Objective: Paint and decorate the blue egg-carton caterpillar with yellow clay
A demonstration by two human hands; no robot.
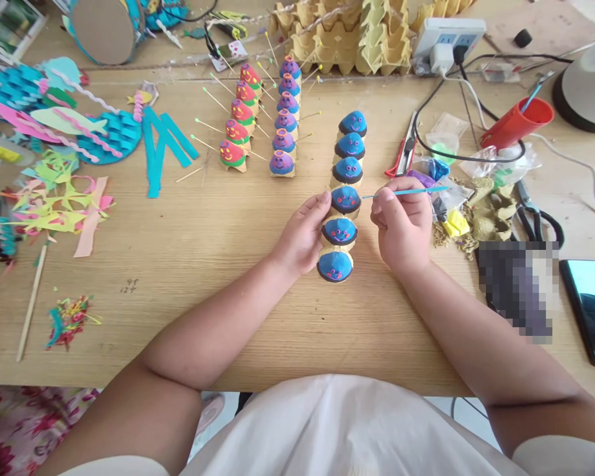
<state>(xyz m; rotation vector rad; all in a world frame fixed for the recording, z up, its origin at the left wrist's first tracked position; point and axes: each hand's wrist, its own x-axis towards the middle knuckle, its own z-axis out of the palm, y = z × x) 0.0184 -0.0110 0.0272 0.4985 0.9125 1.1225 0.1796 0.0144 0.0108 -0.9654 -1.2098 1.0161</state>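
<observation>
A strip of egg-carton cups (pixel 348 170) covered in blue clay, with small faces and dark rims, lies in the middle of the table. My left hand (pixel 305 231) grips its left side near the lower cups, thumb and fingers closed on the edge. On the right, my right hand (pixel 402 228) pinches a thin blue tool (pixel 426 190), whose tip points left, close beside the fourth cup from the top. Pink cheeks show on the lower three faces. Two finished-looking strips, one red and green (pixel 237 131), one purple (pixel 285 121), stand further left with pins stuck out sideways.
Paper scraps (pixel 64 198) and blue strips (pixel 153 152) lie left. Egg cartons (pixel 337 33) and a power strip (pixel 449 33) are behind. To the right are a red cutter (pixel 404 149), clay bags (pixel 443 149), a red cup (pixel 518 122), black-handled scissors (pixel 538 221) and a phone (pixel 592 311).
</observation>
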